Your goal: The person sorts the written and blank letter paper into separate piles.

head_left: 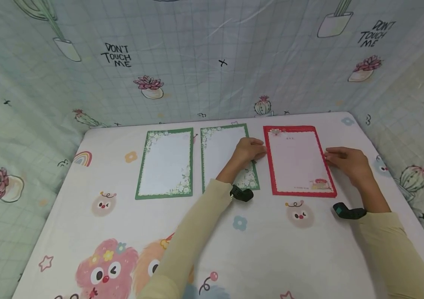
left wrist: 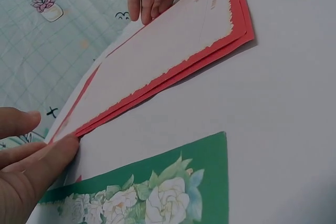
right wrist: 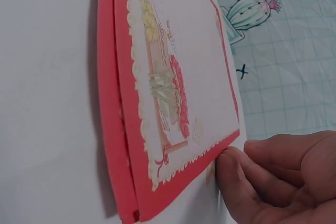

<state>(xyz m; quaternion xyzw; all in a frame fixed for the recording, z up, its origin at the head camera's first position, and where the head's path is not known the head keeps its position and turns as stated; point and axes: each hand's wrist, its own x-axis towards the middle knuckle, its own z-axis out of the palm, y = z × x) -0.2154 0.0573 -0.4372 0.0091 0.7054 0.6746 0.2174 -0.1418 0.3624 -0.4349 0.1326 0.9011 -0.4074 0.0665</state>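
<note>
A red-bordered sheet of decorated paper [head_left: 298, 162] lies on the table at the right. Another red edge shows slightly out of line beneath it in both wrist views. My left hand [head_left: 247, 151] reaches over a green-bordered sheet [head_left: 219, 151], its fingertips touching the red paper's left edge. In the left wrist view, the left thumb [left wrist: 21, 121] stands apart from the paper. Along the opposite edge, my right hand [head_left: 350, 164] touches the red paper with its fingertips. The right wrist view has those fingers [right wrist: 236, 174] against the border, with no clear pinch.
A second green-bordered sheet [head_left: 167, 166] lies farther left. The table [head_left: 264, 257] has a white cover printed with cartoon figures. Patterned cloth [head_left: 197, 50] hangs behind the table and at both sides. Dark wrist devices [head_left: 349, 211] sit at both sleeves.
</note>
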